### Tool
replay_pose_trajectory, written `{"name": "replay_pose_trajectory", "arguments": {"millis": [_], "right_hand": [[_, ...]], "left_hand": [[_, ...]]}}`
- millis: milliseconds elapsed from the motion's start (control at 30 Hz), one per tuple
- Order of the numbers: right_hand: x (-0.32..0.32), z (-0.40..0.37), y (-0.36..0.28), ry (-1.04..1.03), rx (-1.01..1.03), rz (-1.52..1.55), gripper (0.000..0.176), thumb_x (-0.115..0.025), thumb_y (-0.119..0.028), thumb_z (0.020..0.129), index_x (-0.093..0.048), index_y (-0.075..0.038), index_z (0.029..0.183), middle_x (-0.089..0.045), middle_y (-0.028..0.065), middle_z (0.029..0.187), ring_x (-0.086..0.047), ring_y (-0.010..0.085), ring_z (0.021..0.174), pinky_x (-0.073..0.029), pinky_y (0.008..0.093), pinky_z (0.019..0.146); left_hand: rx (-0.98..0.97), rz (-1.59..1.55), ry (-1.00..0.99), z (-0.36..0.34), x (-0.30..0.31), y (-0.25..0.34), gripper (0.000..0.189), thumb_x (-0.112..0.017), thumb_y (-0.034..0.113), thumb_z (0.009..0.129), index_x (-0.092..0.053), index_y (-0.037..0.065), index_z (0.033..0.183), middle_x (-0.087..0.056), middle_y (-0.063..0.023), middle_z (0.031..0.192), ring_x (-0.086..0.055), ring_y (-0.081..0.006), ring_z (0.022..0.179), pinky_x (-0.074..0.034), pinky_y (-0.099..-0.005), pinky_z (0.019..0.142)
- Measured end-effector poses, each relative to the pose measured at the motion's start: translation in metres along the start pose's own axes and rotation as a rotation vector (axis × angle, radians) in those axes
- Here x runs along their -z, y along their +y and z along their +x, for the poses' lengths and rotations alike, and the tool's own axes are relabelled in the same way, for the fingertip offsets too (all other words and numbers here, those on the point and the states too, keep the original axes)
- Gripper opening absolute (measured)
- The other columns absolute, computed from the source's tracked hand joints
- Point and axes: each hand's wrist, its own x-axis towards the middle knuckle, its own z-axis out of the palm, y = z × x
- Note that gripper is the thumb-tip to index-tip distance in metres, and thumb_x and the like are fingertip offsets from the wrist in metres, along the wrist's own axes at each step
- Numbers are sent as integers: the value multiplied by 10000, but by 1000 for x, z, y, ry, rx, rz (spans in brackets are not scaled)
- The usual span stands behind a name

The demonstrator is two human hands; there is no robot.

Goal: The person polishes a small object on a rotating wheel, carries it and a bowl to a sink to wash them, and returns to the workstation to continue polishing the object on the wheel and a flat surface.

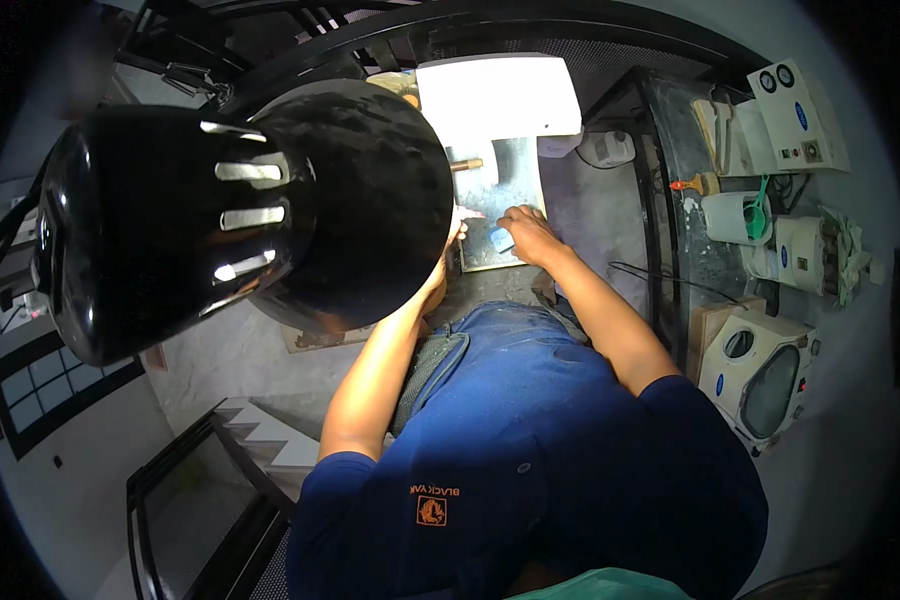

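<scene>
Over the bright metal work surface (pixel 521 185), my right hand (pixel 533 238) is closed, its fingers curled around a small pale blue piece (pixel 502 241). My left hand (pixel 458 224) shows only in part at the left of that surface; the black lamp shade hides the rest. Its visible fingers look closed, and a small pinkish tip (pixel 474 214) sticks out from them towards my right hand. I cannot make out what that tip belongs to. Just beyond my left hand, a brown peg with a brass-coloured end (pixel 467 165) juts out over the surface.
A large black lamp (pixel 370 200) covers the left of the work area. Behind the surface stands a white housing (pixel 500 95). On the right-hand bench are a brush (pixel 705 184), a white container (pixel 738 218) with a green scoop (pixel 757 212), and a white machine with a window (pixel 760 375).
</scene>
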Motion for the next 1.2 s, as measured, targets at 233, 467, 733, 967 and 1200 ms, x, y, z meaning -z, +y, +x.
{"name": "replay_pose_trajectory", "arguments": {"millis": [233,467,733,967,1200], "right_hand": [[-9,1,7,79,130,-119,380,-579,-22,709,-624,-95,1080,-544,65,1006,-476,229,1023,-347,361,875],[7,-1,0,66,82,-27,458,-728,-99,641,-617,-95,1085,-569,71,1012,-500,237,1011,-351,363,883],[5,3,1,122,-37,-36,453,-740,-144,660,-603,-49,1081,-573,107,1031,-509,267,1020,-366,379,911],[13,3,-6,217,-148,173,440,-764,-181,624,-627,13,994,-605,175,961,-583,324,909,-463,383,803],[27,21,-15,367,-447,399,413,-782,-282,557,-622,24,784,-635,220,839,-621,337,829,-485,384,752]], "left_hand": [[-17,-22,60,-26,-13,45,166,-632,77,828,-569,-34,933,-622,-104,859,-603,-150,719,-497,-265,683],[-103,140,165,-43,-8,55,95,-597,-6,833,-637,-40,913,-633,-90,792,-600,-147,701,-474,-245,636],[-220,98,188,-53,-2,64,113,-640,-32,778,-651,-42,889,-622,-64,772,-590,-134,666,-468,-243,614],[-107,63,220,-69,0,75,74,-652,-32,773,-642,-56,842,-538,7,641,-470,-36,548,-421,-206,539],[-242,91,232,-78,-10,95,122,-641,-78,767,-593,-69,878,-591,-39,747,-504,-50,618,-430,-203,583]]}}
